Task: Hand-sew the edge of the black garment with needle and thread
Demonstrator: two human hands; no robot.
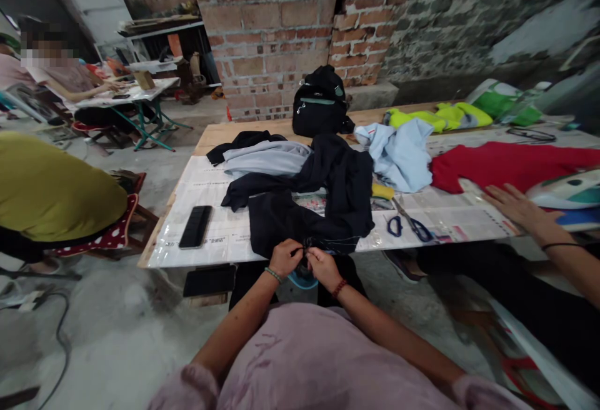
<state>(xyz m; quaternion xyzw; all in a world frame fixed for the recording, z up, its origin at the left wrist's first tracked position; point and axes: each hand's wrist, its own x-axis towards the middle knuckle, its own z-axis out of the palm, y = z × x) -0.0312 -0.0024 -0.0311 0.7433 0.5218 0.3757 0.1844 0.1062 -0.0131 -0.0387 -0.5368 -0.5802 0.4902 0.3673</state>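
A black garment [349, 179] lies bunched on the table, its near edge reaching the front of the tabletop. At that edge my left hand [285, 259] is closed in a pinch on the cloth. Close beside it, my right hand [324, 270] pinches the same garment, fingertips nearly touching those of the left. Pale thread-like lines run along the garment's edge by my fingers. Whether anything small is between the fingertips is too fine to see. Below my hands, a blue basin-like rim [302, 282] shows partly, between my knees.
A phone [195, 227] lies left on the newspaper-covered table [169, 210]. Blue-handled scissors [412, 222], a light blue garment [398, 154] and a black backpack [319, 100] are right and behind. A co-worker's hand [513, 207] rests by a red garment [510, 163] and an iron [569, 190].
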